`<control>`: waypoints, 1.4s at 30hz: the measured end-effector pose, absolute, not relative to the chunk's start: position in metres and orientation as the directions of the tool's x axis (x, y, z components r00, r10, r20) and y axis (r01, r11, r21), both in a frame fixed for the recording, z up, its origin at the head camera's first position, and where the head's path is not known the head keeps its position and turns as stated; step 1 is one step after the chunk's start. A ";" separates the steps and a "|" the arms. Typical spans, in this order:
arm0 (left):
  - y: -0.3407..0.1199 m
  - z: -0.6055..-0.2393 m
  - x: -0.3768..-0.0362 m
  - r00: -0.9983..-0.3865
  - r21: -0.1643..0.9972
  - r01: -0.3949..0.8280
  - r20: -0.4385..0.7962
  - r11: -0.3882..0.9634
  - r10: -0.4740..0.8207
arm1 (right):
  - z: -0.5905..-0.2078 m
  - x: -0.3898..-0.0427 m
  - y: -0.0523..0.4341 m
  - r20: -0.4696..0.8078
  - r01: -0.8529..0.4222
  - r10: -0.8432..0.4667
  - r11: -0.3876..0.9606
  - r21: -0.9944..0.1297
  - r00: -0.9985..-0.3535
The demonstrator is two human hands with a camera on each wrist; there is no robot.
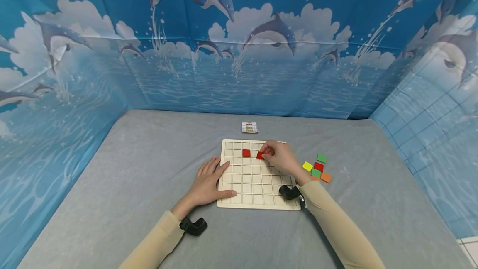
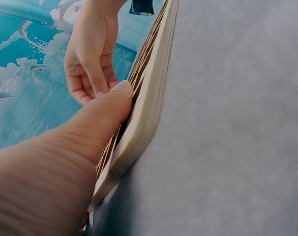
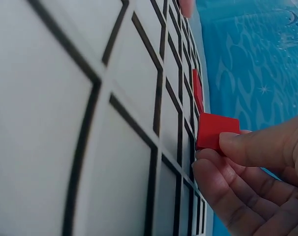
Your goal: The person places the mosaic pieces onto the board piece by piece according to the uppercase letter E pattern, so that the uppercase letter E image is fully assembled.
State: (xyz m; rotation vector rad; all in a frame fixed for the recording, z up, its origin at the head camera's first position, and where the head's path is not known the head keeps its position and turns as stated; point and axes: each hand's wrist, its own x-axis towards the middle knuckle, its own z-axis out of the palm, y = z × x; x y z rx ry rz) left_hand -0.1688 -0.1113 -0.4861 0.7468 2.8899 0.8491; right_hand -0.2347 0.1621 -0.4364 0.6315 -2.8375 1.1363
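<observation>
The right hand (image 1: 281, 159) pinches a red tile (image 3: 213, 130) between thumb and fingers. That tile is tipped, at the top right part of the board (image 1: 257, 207); I cannot tell if it touches the wood. The left hand (image 1: 205, 184) grips nothing: its fingers are spread at the board's left edge, with the thumb near the bottom left corner. A second red tile (image 1: 246, 152) lies in a square near the board's top, left of the pinched one. Plain wood squares fill the board's middle, with room between the hands.

Past the board's right edge lie loose tiles (image 1: 315, 173), yellow, red, green and orange, some touching. Gray cloth (image 1: 149, 169) spreads wide left of the board. Just past its top edge lies a card (image 1: 249, 127) with a colored grid; any writing is too small to read. Well behind the board hangs a blue dolphin curtain (image 1: 242, 90).
</observation>
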 end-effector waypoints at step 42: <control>-0.110 -0.484 -0.165 -0.885 0.521 0.437 0.101 0.733 0.455 | -0.445 -0.237 0.147 0.105 -0.396 -0.391 0.811 -0.430 -0.914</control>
